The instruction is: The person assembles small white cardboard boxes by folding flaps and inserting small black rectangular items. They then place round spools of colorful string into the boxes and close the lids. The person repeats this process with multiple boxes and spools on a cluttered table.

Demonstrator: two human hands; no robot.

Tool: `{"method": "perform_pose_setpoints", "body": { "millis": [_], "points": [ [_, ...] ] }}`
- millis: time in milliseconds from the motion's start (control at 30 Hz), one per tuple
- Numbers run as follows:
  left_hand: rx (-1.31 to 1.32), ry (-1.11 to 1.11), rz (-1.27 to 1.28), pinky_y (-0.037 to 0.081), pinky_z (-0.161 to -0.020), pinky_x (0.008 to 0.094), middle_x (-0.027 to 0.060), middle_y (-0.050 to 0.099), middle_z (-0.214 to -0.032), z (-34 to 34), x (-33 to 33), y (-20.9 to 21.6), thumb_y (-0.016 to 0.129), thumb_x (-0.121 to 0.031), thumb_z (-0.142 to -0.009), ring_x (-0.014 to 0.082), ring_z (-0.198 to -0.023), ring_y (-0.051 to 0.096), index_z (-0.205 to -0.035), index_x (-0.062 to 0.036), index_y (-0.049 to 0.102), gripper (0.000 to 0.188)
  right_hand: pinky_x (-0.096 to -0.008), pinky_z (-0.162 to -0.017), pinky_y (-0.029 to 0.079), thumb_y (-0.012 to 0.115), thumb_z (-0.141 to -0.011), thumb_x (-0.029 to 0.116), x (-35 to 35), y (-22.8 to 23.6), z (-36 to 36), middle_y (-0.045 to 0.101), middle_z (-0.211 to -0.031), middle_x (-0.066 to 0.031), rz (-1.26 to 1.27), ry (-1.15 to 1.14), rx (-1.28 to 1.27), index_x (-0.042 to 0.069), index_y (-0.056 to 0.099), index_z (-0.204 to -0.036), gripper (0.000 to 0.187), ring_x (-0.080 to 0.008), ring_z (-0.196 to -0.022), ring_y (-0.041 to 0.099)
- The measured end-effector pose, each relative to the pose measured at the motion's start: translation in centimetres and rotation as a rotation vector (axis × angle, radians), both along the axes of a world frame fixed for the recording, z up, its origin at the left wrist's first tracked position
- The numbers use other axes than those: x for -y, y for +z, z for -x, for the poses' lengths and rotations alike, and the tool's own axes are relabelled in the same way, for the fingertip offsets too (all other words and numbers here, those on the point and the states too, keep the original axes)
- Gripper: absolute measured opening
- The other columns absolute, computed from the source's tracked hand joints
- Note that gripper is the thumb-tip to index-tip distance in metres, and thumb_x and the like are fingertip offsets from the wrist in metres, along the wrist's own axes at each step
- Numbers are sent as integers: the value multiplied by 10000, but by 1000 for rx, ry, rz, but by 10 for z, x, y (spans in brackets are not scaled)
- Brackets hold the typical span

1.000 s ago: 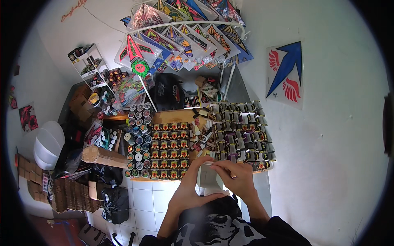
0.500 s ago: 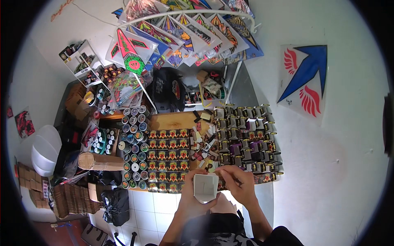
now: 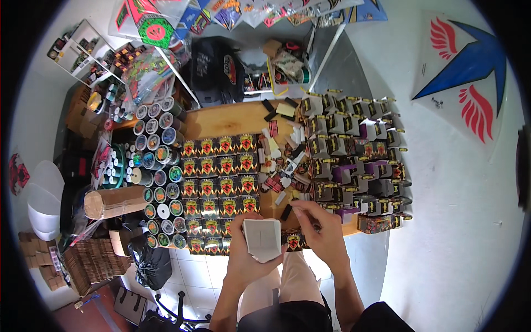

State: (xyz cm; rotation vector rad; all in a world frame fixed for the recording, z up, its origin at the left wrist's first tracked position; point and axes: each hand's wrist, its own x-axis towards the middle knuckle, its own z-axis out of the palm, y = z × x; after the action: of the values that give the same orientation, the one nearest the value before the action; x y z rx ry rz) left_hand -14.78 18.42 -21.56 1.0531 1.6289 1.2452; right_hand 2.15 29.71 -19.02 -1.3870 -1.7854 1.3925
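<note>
My left hand is wrapped around a small open cardboard box. The box's pale inside faces up, and nothing shows in it. To its right, over the table's near edge, my right hand has thumb and forefinger pinched together; whatever they grip is too small to make out. Just beyond those fingertips are loose small cards and stickers and a black strip. Between my hands a closed black box with a red and yellow emblem rests at the table edge.
Rows of closed emblem boxes fill the table's middle. Round-lidded jars stand in columns at left, beside a long cardboard carton. Open-flapped boxes crowd the right side. Kites hang beyond, above a black backpack.
The view has tilted down and come closer to the table. My right hand has moved slightly away from the held box; my left hand still grips it.
</note>
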Motion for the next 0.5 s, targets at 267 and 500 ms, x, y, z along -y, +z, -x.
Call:
{"method": "perform_pose_setpoints", "body": {
  "millis": [267,500],
  "points": [
    [-41,19,19,534,-1011,404,135,516,-1324,13,-14,-46,941,-84,-729,245,-1201,592,-1466,-69,352,944,-330,-754,573,702,-1046,62,-37,-59,12,779,-1028,-159,-72,-1,-33,19,745,-1249,212,-201,-776,698],
    [-120,26,-4,602,-900,391,167,644,-1221,13,-14,-77,995,-141,-725,278,-1057,712,-1442,-62,392,940,-360,-741,583,758,-982,42,-51,-139,32,708,-976,-145,-44,131,134,22,717,-1176,199,-256,-811,721]
  ]
}}
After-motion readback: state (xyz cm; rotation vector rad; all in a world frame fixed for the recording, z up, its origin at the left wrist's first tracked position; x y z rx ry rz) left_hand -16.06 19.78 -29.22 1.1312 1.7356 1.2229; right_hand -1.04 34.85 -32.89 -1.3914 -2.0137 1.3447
